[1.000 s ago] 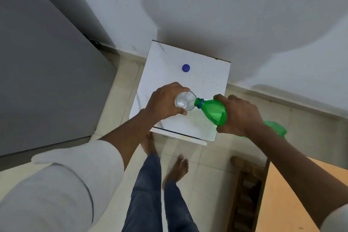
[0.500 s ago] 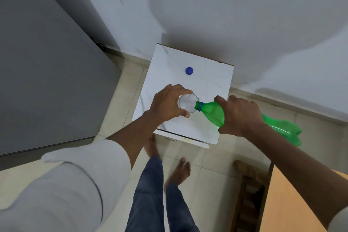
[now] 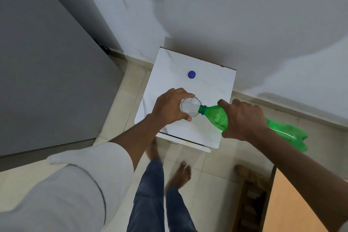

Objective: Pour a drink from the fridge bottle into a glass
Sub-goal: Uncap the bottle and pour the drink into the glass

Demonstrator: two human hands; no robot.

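The left hand (image 3: 170,108) wraps closed around a clear faceted drinking glass (image 3: 190,107), which stands on the small white marble-patterned table (image 3: 216,84). The right hand (image 3: 243,119) grips shut around the middle of a green translucent plastic bottle (image 3: 216,117), tipped nearly level, its blue-ringed neck meeting the glass rim and its base jutting out behind the wrist. Beyond the left hand's fingers, a round blue plastic cap (image 3: 191,74) lies apart on the tabletop.

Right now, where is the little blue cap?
The blue cap lies on the white table, toward its far edge near the wall, beyond the glass that the left hand holds.
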